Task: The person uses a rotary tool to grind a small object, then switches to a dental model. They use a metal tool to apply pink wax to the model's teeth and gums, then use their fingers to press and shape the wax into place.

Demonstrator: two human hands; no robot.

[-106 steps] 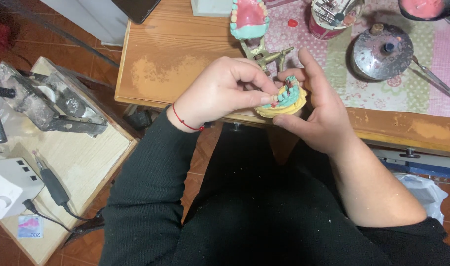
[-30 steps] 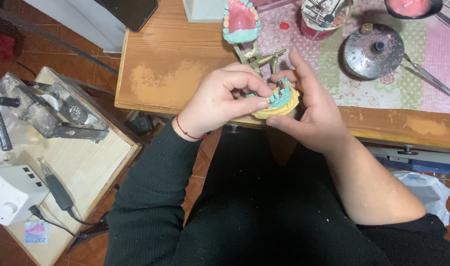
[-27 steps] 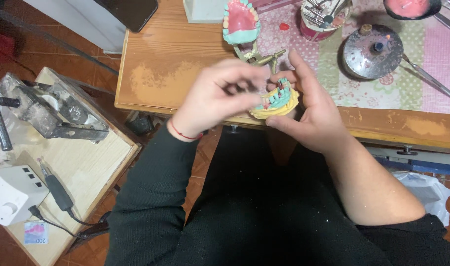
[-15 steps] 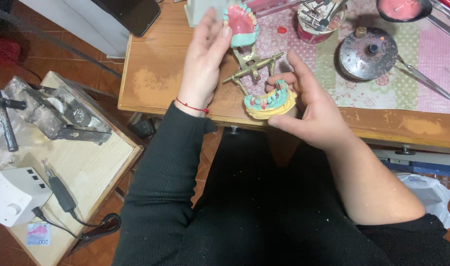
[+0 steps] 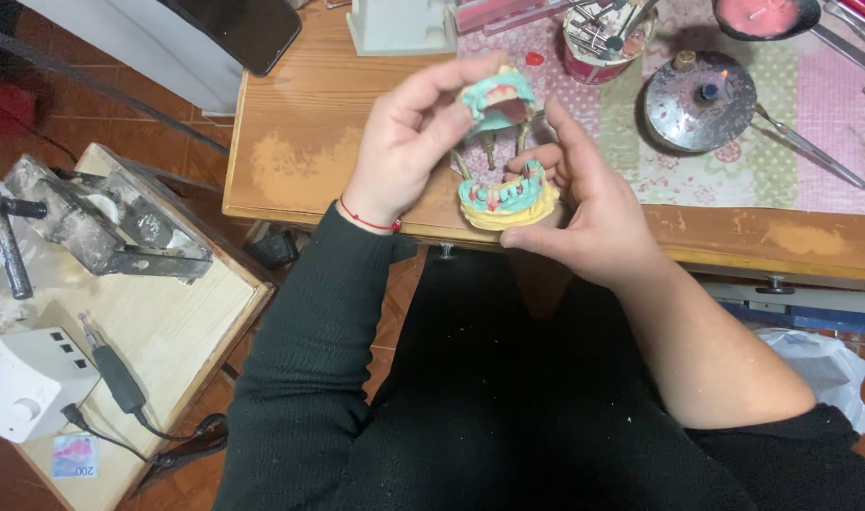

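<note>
Above the wooden tabletop [image 5: 300, 161], near its front edge: a dental model on a hinged metal frame, opened. Lower left, on a side board [image 5: 167, 331], a small pink-and-blue label [image 5: 75, 456], print too small to make out. Top edge, a pink tin of tools [image 5: 598, 43], cut off. Right hand [image 5: 593, 222] cupped under the yellow-based lower cast [image 5: 508, 199], fingers clamped round it. Left hand [image 5: 404, 142] pinching the teal upper cast [image 5: 497, 99], tilted back, thumb side hidden.
</note>
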